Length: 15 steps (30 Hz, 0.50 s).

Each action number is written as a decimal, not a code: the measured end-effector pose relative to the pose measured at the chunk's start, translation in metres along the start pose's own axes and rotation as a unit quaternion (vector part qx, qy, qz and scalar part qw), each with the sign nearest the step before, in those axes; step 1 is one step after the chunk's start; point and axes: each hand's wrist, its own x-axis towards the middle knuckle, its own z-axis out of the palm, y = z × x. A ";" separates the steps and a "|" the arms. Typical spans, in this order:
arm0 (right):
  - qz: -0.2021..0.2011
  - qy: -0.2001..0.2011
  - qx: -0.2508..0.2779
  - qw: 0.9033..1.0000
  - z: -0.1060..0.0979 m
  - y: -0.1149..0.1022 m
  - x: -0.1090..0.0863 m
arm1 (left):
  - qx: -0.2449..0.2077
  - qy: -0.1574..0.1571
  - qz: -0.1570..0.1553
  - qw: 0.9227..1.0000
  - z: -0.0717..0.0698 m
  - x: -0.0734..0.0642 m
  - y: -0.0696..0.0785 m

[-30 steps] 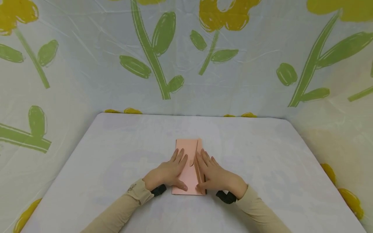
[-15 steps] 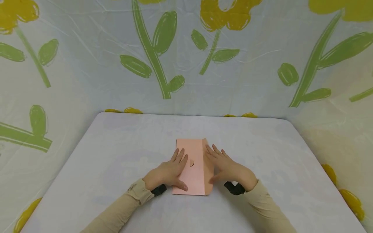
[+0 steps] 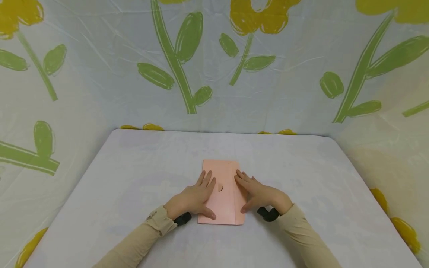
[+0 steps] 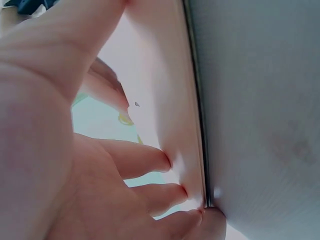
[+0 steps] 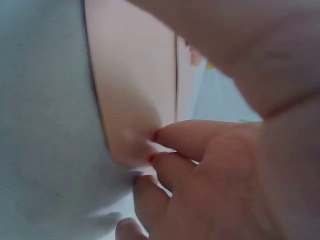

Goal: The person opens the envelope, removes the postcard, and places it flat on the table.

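A long pink paper envelope (image 3: 223, 206) lies lengthwise on the table in the head view, with a small half-round cut in its middle. Its flap (image 3: 239, 216) is folded outward along the right side, beyond a straight crease. My left hand (image 3: 192, 199) rests on the envelope's left part, fingers spread and thumb near the front. With its fingertips and thumb, my right hand (image 3: 264, 195) touches the flap. The left wrist view shows fingertips on the envelope (image 4: 165, 65) along its edge. In the right wrist view, fingertips meet the flap (image 5: 130, 70) near its rounded corner.
A white cloth covers the table (image 3: 151, 156) around the envelope. Behind and at both sides hangs a pale curtain (image 3: 285, 93) printed with yellow flowers and green stems. Dark bands (image 3: 268, 214) sit at both wrists.
The flap, raised near the fold a second ago, has swung out to the right and now lies nearly flat. My right hand has moved right with it; the left has stayed in place.
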 end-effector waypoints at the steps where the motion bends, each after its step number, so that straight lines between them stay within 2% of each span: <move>1: -0.004 0.000 0.003 1.000 0.001 0.002 0.001 | 0.001 0.001 0.000 1.000 0.000 0.000 0.000; 9: -0.018 0.000 0.020 1.000 0.001 0.009 0.002 | 0.002 0.002 -0.003 1.000 -0.001 0.000 0.000; 15: -0.009 -0.002 0.025 1.000 0.002 0.007 0.004 | -0.002 0.015 0.008 1.000 0.000 0.000 -0.002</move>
